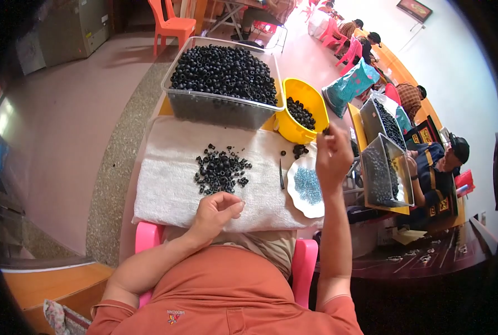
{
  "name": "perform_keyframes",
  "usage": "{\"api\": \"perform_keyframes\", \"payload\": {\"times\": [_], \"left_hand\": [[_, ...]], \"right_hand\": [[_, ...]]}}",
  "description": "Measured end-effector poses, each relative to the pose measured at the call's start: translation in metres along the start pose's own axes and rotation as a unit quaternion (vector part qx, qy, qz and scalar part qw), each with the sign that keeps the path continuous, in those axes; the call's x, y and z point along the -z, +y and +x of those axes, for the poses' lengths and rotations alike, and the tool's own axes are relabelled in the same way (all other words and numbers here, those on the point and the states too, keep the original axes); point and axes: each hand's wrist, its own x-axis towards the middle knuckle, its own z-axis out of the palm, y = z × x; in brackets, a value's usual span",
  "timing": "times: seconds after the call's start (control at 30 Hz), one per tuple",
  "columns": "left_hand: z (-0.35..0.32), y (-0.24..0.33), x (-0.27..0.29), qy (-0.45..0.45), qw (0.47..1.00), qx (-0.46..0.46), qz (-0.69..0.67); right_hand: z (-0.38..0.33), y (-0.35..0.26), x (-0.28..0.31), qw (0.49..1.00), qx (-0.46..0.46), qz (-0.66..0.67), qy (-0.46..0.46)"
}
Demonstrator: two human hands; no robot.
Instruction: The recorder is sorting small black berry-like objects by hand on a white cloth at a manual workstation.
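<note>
The left hand (218, 211) rests on the near edge of a white terry towel (165, 178) spread over the tabletop, its fingers curled loosely together with the thumb meeting the fingertips; whether anything sits between them cannot be told. Just beyond it, at twelve o'clock from that hand, lies a loose heap of small black ring-shaped beads (220, 170) scattered on the towel.

The right hand (333, 159) is raised above the towel's right edge, fingers pinched shut on a small black bead (326, 132) at its fingertips. Directly below it, at six o'clock, sits a white round plate holding tiny pale blue beads (307, 187). A thin dark needle-like tool (281, 174) lies on the towel at nine o'clock from the plate.

At eleven o'clock from the right hand stands a yellow plastic bowl (302, 111) partly filled with black beads, and at nine o'clock from the bowl, touching it, a large clear plastic tub (224, 84) heaped with the same black beads.
</note>
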Motion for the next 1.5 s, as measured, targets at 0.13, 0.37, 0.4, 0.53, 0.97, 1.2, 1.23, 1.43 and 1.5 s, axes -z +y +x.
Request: {"api": "perform_keyframes", "payload": {"times": [0.13,0.37,0.4,0.53,0.97,1.2,1.23,1.43,1.5], "left_hand": [[0.001,-0.002,0.0,-0.008,1.0,-0.001,0.011],[0.001,0.006,-0.002,-0.001,0.997,-0.047,0.068],[0.001,0.003,0.001,-0.001,0.997,-0.047,0.065],[0.003,-0.003,0.001,-0.004,0.996,-0.055,0.076],[0.0,0.004,0.0,0.071,0.986,-0.114,0.103],[0.004,0.002,0.005,0.119,0.986,-0.106,0.042],[0.004,0.003,0.005,0.12,0.986,-0.106,0.042],[0.004,0.003,0.004,0.134,0.985,-0.11,-0.003],[0.004,0.003,0.004,0.148,0.983,-0.111,-0.008]], "right_hand": [[0.05,0.053,-0.015,0.997,-0.053,-0.012,-0.046],[-0.002,0.038,-0.028,0.968,-0.109,0.078,-0.212],[-0.016,0.026,-0.03,0.961,-0.094,0.083,-0.247],[-0.059,-0.005,-0.038,0.919,-0.118,0.077,-0.368],[-0.083,-0.042,-0.058,0.903,-0.06,0.084,-0.417],[-0.077,-0.061,-0.084,0.911,0.0,0.049,-0.41],[-0.077,-0.062,-0.087,0.906,0.008,0.025,-0.423],[-0.074,-0.07,-0.095,0.886,-0.013,-0.034,-0.463],[-0.076,-0.07,-0.098,0.883,-0.016,-0.04,-0.468]]}}
